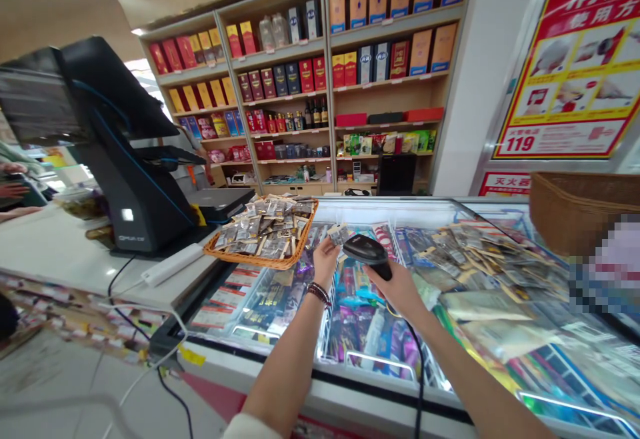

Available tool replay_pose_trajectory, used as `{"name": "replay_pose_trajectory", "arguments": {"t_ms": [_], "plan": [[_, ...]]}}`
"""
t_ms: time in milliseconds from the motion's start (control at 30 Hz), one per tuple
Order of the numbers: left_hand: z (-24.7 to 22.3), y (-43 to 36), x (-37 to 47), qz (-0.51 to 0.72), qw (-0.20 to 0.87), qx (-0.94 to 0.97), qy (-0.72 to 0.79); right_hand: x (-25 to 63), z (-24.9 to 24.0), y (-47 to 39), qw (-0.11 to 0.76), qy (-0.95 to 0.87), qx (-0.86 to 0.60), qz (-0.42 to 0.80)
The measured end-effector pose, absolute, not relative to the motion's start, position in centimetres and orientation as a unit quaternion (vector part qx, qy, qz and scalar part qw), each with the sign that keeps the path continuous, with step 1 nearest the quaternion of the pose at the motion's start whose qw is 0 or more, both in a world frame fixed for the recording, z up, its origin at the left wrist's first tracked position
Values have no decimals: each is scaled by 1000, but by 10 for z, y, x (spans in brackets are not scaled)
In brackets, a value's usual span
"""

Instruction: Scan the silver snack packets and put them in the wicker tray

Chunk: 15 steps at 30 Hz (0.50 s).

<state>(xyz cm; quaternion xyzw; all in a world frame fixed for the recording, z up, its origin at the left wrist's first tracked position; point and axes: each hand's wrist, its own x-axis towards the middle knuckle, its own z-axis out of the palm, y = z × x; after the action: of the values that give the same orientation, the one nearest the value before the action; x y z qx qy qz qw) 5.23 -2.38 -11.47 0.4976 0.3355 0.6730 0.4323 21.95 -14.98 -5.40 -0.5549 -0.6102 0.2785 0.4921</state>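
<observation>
While the left hand (325,259) pinched a small clear packet (339,233) between thumb and fingers, just right of the shallow wicker tray (280,266), the right hand (397,289) gripped the handle of a black handheld barcode scanner (367,252), farther right of that tray, its nose close beside the packet. More small packets (273,222) were heaped inside the tray, and a loose pile (490,259) lay well to its right, on the chest freezer (370,399). With so light a hold near one edge, the packet could have slipped or folded, and glare on its film might have spoiled a reading. The scanner's cord (423,362), trailing over the freezer's front edge, could have snagged and tugged the nose aside. A careless elbow might have nudged the tray, spilling packets from its high heap.
</observation>
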Motion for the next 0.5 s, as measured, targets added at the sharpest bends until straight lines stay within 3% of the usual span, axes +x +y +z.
{"name": "replay_pose_trajectory", "arguments": {"t_ms": [500], "plan": [[-116,-24,52,675,406,488,375,225,-60,-142,531,-582,-520,329]]}}
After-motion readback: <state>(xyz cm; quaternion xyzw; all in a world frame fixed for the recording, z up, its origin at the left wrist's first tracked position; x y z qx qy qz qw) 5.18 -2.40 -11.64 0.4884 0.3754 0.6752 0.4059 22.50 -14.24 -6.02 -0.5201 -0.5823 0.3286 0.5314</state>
